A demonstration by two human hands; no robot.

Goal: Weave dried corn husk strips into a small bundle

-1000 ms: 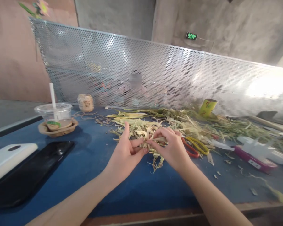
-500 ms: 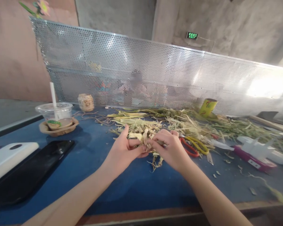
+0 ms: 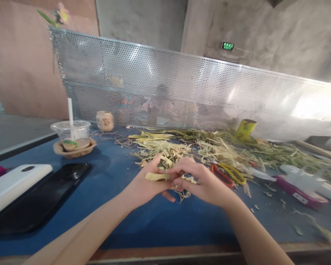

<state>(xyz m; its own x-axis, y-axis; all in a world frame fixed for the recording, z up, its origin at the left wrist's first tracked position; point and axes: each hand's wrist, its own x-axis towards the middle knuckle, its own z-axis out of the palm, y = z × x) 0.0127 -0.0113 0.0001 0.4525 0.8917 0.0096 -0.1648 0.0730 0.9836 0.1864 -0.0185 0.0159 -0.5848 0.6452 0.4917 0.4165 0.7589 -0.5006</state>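
Observation:
Low over the front middle of the blue table, my left hand (image 3: 145, 184) is closed on a flat pale yellow-green dried leaf strip (image 3: 156, 177), its thumb pointing up. My right hand (image 3: 202, 180) meets it from the right, fingers bent and pinched around the pale dried plant material (image 3: 189, 179) between the hands. Part of this bundle hides behind my fingers, and thin frayed ends (image 3: 184, 197) hang below. Just beyond lies a loose heap of dried strips (image 3: 168, 149). Red-handled scissors (image 3: 219, 176) and a yellow-handled pair (image 3: 234, 173) lie right of my right hand.
A lidded cup with straw (image 3: 71, 130), a black phone (image 3: 44, 195) and a white device (image 3: 19, 187) stand left. Twine (image 3: 118, 138) and a twine roll (image 3: 105, 120) lie behind. Rightward are a yellow-green tube (image 3: 245, 129) and purple-white power strip (image 3: 298, 191). A perforated metal screen (image 3: 182, 88) borders the back.
The leaf strip now lies flat across my left hand, pointing left, where before it stood folded upward. My right hand has come lower and closer to my left. The view has shifted slightly.

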